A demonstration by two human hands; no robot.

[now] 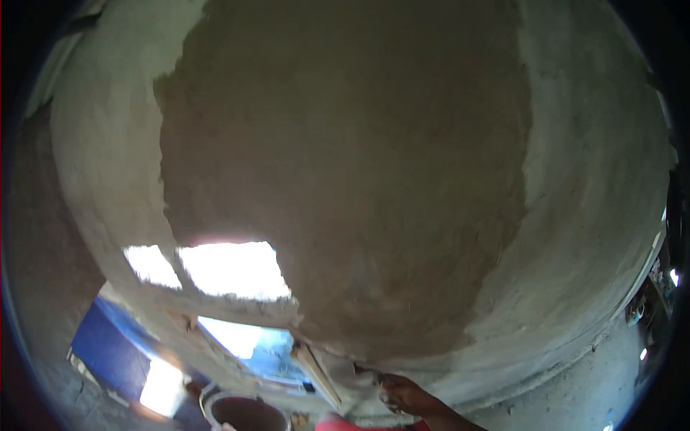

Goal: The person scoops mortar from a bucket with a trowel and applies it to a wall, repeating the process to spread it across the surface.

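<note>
My right hand (402, 395) reaches in from the lower right, its fingers closed around a small flat-bladed tool (368, 371) that looks like a scraper. The tool's tip is close to the lower part of the plastered wall (589, 187); whether it touches cannot be told. A broad dark, damp-looking patch (352, 165) covers the middle of that wall, with paler plaster on both sides. At the bottom edge, a fingertip of my left hand (227, 427) shows at the rim of a round bucket (248, 399). The rest of that hand is out of frame.
Bright light falls through two openings (233, 269) on the left and a window-like gap (251, 345) below them. A wooden strip (316, 373) leans beside the gap. A blue panel (115, 345) stands at lower left. Cluttered items (643, 305) lie at far right.
</note>
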